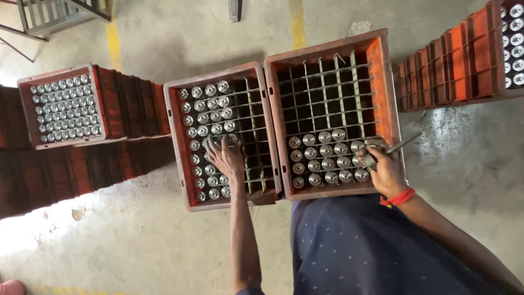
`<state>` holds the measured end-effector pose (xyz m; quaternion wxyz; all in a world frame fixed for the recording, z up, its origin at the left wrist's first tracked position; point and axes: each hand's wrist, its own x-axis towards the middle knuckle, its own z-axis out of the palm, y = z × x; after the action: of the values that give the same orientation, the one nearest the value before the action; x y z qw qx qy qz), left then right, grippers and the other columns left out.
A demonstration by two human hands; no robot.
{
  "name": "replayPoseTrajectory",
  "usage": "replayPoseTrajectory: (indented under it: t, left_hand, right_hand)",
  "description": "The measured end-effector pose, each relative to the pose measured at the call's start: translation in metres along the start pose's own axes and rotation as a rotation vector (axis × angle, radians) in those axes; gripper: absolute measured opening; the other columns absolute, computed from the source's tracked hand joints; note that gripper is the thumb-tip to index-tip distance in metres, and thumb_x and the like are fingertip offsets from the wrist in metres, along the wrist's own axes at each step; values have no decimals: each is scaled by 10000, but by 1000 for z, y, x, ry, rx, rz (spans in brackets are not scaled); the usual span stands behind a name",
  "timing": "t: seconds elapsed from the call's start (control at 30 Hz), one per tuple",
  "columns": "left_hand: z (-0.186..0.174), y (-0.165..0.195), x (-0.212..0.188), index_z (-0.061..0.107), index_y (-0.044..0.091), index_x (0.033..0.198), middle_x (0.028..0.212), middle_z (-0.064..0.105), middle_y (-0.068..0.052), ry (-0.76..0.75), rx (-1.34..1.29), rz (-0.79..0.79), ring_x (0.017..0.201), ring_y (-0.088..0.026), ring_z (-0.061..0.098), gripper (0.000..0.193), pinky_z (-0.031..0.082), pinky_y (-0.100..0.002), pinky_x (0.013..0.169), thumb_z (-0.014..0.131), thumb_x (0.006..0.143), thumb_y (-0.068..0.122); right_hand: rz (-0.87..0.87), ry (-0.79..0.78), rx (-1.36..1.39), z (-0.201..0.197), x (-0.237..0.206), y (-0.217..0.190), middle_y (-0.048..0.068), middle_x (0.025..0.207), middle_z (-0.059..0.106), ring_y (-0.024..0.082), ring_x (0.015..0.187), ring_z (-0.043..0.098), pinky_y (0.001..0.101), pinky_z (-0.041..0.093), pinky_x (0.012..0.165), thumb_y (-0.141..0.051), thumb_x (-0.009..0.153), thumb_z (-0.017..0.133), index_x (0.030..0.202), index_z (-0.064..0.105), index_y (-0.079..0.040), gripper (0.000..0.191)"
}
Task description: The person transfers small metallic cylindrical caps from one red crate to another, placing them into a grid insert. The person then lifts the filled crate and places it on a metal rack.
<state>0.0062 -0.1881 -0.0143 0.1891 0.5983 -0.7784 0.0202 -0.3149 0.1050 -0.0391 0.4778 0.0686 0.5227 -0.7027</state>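
Note:
Two orange crates with metal grid dividers stand side by side below me. The left crate holds several silver round metal parts in its left columns. My left hand reaches into it, fingers closing on one part. The right crate has several silver parts in its near rows; the far cells are bare. My right hand, with a red wrist thread, rests at that crate's near right corner, gripping a silver part and a thin metal rod.
A stack of orange crates at the left has a top crate full of silver parts. More orange crates lie at the upper right. Concrete floor with yellow lines surrounds them; a metal frame stands at the top left.

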Motion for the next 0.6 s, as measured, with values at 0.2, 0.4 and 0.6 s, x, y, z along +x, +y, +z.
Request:
replayPoseTrajectory:
  t: [0.2,0.4,0.6]
  left_hand:
    - [-47,-13,1,765,133,1028,1293,663,-116,-40,-345,21,1294,-300,555,379,433,-542,1093,895,774,382]
    - [-63,41,-38,581,90,1168,1102,669,-100,-63,-1644,-223,1038,-226,664,437,567,-389,927,828,912,344]
    - [-39,145,-106,722,50,962,775,745,-70,-547,-982,-219,655,-161,669,129,542,-305,575,790,900,141]
  right_hand:
    - [1,-22,-51,-1,-17,9,98,949,675,210,870,701,332,593,775,-37,1020,589,1107,625,-28,95]
    - [75,-6,-149,18,-37,13,98,934,693,214,829,712,350,590,742,-44,966,589,1056,649,-45,108]
    - [-84,-197,-147,88,-38,5,59,894,674,151,807,666,267,526,733,-31,992,621,1054,658,-21,73]
